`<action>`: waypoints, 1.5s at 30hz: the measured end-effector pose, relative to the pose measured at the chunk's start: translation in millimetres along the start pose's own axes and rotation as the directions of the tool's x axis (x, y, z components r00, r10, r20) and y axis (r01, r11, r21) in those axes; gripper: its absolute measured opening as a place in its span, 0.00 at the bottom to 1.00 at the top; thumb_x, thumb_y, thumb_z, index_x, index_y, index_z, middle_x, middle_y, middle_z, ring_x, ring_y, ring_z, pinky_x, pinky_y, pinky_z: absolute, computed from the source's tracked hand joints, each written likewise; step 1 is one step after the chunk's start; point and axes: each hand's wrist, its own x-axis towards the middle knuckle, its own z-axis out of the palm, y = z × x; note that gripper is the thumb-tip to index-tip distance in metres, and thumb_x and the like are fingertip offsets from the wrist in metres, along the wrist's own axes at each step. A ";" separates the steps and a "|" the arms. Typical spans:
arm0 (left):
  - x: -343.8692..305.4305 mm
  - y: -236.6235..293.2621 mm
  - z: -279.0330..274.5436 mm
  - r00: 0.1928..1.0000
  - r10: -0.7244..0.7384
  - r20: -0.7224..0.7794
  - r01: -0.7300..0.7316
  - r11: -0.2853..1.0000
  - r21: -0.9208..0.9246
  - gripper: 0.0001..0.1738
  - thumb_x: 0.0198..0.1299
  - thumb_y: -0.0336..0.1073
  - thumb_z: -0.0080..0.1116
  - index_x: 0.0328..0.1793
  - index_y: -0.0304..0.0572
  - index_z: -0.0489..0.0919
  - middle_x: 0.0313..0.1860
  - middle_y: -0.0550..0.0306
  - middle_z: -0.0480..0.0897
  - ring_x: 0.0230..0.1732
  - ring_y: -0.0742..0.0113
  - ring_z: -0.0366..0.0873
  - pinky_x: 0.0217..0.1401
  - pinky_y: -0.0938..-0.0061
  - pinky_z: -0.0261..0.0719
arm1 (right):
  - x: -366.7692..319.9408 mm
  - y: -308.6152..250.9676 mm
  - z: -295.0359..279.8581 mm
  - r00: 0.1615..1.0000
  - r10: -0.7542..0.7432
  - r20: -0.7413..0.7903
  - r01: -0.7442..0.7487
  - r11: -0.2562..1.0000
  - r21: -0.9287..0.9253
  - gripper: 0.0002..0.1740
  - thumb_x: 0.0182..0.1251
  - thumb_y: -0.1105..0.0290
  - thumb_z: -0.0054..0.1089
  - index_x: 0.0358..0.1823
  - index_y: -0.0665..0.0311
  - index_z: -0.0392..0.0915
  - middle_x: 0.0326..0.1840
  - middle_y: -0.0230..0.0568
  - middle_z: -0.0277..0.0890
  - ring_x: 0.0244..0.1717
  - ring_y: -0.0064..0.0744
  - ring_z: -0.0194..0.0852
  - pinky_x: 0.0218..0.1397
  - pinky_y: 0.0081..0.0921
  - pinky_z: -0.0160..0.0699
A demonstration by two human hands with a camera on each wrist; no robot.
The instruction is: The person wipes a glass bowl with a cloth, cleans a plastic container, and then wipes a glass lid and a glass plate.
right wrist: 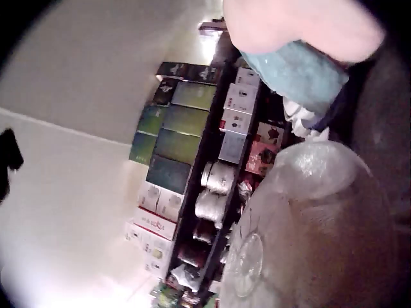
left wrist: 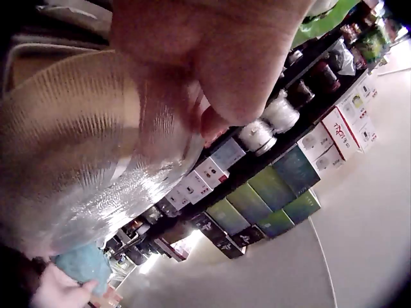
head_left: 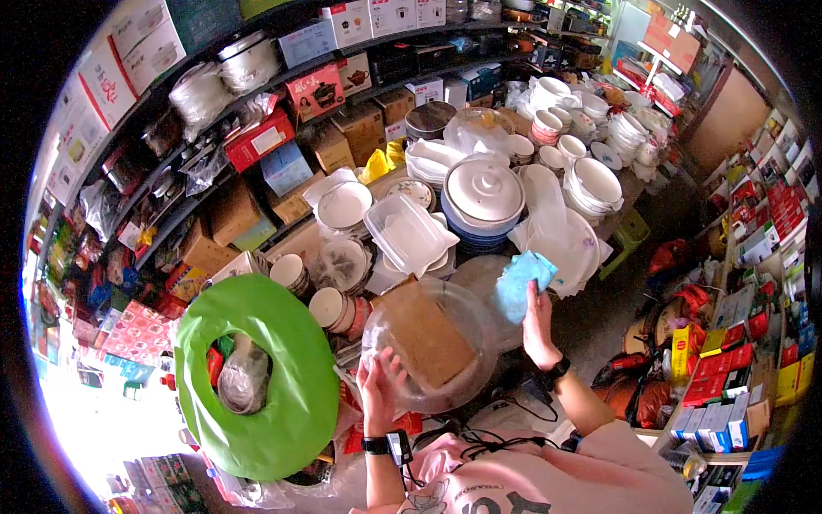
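A large round clear plastic cover (head_left: pixel 475 330) stands in front of the person's chest, a brown cardboard piece (head_left: pixel 424 334) showing through it. The left hand (head_left: pixel 381 390) grips its left rim; in the left wrist view, fingers show through the ribbed plastic cover (left wrist: pixel 77 141), with the thumb on the near side. Raised to the upper right of the cover, the right hand (head_left: pixel 541 330) holds a crumpled light-blue cloth (head_left: pixel 524 284). The right wrist view has the cloth (right wrist: pixel 298 74) under that hand (right wrist: pixel 305 25), apart from the cover (right wrist: pixel 257 263).
Stacked white dishes (head_left: pixel 593 184) and a lidded white pot (head_left: pixel 485 190) crowd the surface beyond the cover. A green ring-shaped cover (head_left: pixel 300 385) lies at the left. Boxed goods (head_left: pixel 315 90) fill the shelves behind, with more boxes (head_left: pixel 728 373) on the right.
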 end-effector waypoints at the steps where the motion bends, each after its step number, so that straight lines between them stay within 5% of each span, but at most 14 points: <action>1: 4.0 -2.9 -3.5 1.000 -0.003 -0.007 0.003 1.000 0.005 0.12 0.75 0.40 0.56 0.60 0.47 0.74 0.59 0.52 0.84 0.51 0.61 0.84 0.49 0.62 0.88 | -1.9 -4.8 -4.1 1.000 -0.006 0.002 0.007 0.993 -0.121 0.27 0.81 0.48 0.50 0.61 0.67 0.73 0.56 0.40 0.77 0.55 0.31 0.72 0.61 0.32 0.70; 4: 15.5 -9.5 -8.6 1.000 0.005 0.025 -0.004 0.999 -0.043 0.14 0.75 0.40 0.56 0.62 0.48 0.74 0.58 0.52 0.84 0.51 0.61 0.84 0.50 0.62 0.87 | -5.3 6.2 -4.5 0.979 -0.191 0.066 0.202 0.919 -0.338 0.26 0.80 0.47 0.52 0.49 0.68 0.77 0.42 0.39 0.78 0.43 0.27 0.72 0.49 0.29 0.71; 6: 23.6 -15.3 -13.6 1.000 0.001 0.028 0.002 0.997 -0.081 0.14 0.75 0.40 0.56 0.62 0.48 0.74 0.58 0.53 0.83 0.51 0.61 0.83 0.50 0.62 0.87 | -20.7 20.3 -4.9 0.993 -0.116 0.038 0.119 0.851 -0.511 0.29 0.78 0.45 0.55 0.30 0.66 0.73 0.23 0.33 0.66 0.27 0.26 0.61 0.31 0.34 0.60; 10: 31.7 -17.2 -13.4 1.000 0.008 -0.009 -0.010 0.990 -0.137 0.15 0.74 0.40 0.57 0.63 0.48 0.74 0.60 0.53 0.83 0.54 0.61 0.82 0.52 0.63 0.86 | -32.5 60.0 -7.3 0.983 -0.102 0.152 0.171 0.801 -0.574 0.29 0.76 0.47 0.59 0.25 0.66 0.70 0.17 0.45 0.63 0.21 0.40 0.62 0.27 0.40 0.58; 14: 37.6 -16.6 -15.1 1.000 0.021 0.010 -0.020 0.992 -0.124 0.15 0.74 0.39 0.57 0.63 0.48 0.74 0.62 0.54 0.82 0.55 0.62 0.82 0.53 0.62 0.85 | -45.6 34.6 10.6 0.948 -0.194 0.253 0.315 0.703 -0.638 0.24 0.75 0.53 0.63 0.28 0.67 0.74 0.16 0.44 0.64 0.19 0.39 0.64 0.26 0.42 0.60; 16: 39.4 -16.3 -16.6 0.999 0.016 -0.030 -0.018 0.997 -0.070 0.15 0.74 0.39 0.57 0.63 0.48 0.74 0.62 0.54 0.82 0.56 0.61 0.82 0.53 0.62 0.85 | -52.1 9.0 24.1 0.959 -0.017 0.282 0.188 0.786 -0.590 0.21 0.74 0.54 0.63 0.34 0.67 0.78 0.19 0.44 0.70 0.22 0.35 0.68 0.28 0.39 0.64; 20: 41.7 -15.6 -20.5 1.000 0.016 -0.002 -0.017 0.997 -0.070 0.13 0.75 0.39 0.56 0.62 0.48 0.74 0.62 0.53 0.82 0.57 0.60 0.82 0.53 0.61 0.86 | -40.4 22.2 21.2 0.907 0.010 0.420 0.201 0.867 -0.456 0.20 0.75 0.52 0.60 0.41 0.66 0.81 0.29 0.43 0.79 0.28 0.36 0.74 0.32 0.40 0.69; 25: 43.4 -13.1 -17.3 0.998 0.003 -0.055 -0.004 1.000 -0.010 0.13 0.76 0.39 0.53 0.62 0.47 0.73 0.62 0.52 0.82 0.60 0.58 0.82 0.50 0.55 0.88 | -25.2 19.2 30.0 0.869 0.166 0.466 0.232 0.695 -0.680 0.26 0.77 0.47 0.54 0.50 0.66 0.80 0.22 0.49 0.76 0.24 0.43 0.76 0.32 0.45 0.70; 26: 41.9 -11.2 -15.9 0.998 0.009 -0.061 -0.010 1.000 -0.022 0.13 0.76 0.39 0.53 0.62 0.47 0.73 0.62 0.52 0.82 0.60 0.58 0.82 0.50 0.55 0.88 | -31.5 -4.3 48.2 0.865 0.228 0.448 0.223 0.625 -0.748 0.27 0.78 0.51 0.52 0.63 0.67 0.75 0.40 0.59 0.83 0.41 0.51 0.84 0.46 0.47 0.78; 28: 39.6 -6.6 -13.3 0.998 -0.018 -0.061 0.020 0.999 0.036 0.14 0.75 0.41 0.53 0.62 0.48 0.73 0.63 0.52 0.82 0.61 0.58 0.82 0.50 0.55 0.87 | -22.7 35.3 52.4 0.782 -0.184 0.595 0.595 0.505 -0.625 0.29 0.80 0.57 0.51 0.75 0.65 0.67 0.61 0.65 0.77 0.58 0.56 0.82 0.60 0.43 0.80; 29: 40.7 -5.5 -15.2 0.998 -0.010 -0.069 0.012 1.000 0.024 0.14 0.75 0.41 0.53 0.62 0.48 0.73 0.63 0.52 0.82 0.61 0.58 0.82 0.50 0.55 0.87 | -22.7 31.5 61.7 0.772 -0.181 0.609 0.605 0.500 -0.619 0.29 0.80 0.57 0.51 0.75 0.65 0.67 0.61 0.65 0.77 0.58 0.56 0.82 0.60 0.43 0.80; 31: 43.5 -3.7 -20.8 0.997 -0.053 -0.049 0.057 0.996 0.074 0.14 0.77 0.39 0.51 0.63 0.47 0.72 0.63 0.49 0.81 0.61 0.55 0.82 0.50 0.51 0.89 | -18.9 24.1 83.0 0.802 -0.120 0.585 0.546 0.545 -0.636 0.28 0.79 0.60 0.50 0.75 0.65 0.66 0.77 0.69 0.60 0.77 0.66 0.59 0.77 0.47 0.65; 34: 45.5 -4.8 -25.7 0.999 -0.048 0.002 0.048 0.997 0.060 0.13 0.77 0.39 0.50 0.63 0.46 0.71 0.64 0.47 0.81 0.61 0.54 0.82 0.52 0.51 0.89 | -6.4 18.7 108.4 0.782 -0.063 0.620 0.543 0.557 -0.629 0.28 0.79 0.61 0.50 0.75 0.65 0.67 0.76 0.70 0.61 0.79 0.68 0.54 0.81 0.46 0.58; 45: 38.9 -0.1 -16.8 0.999 -0.048 -0.004 0.048 0.999 0.006 0.10 0.78 0.37 0.47 0.61 0.49 0.71 0.64 0.48 0.80 0.63 0.53 0.80 0.55 0.49 0.86 | -15.1 2.4 198.9 0.596 -0.134 0.792 0.792 0.260 -0.552 0.26 0.77 0.52 0.50 0.59 0.67 0.78 0.61 0.55 0.77 0.65 0.57 0.72 0.70 0.51 0.68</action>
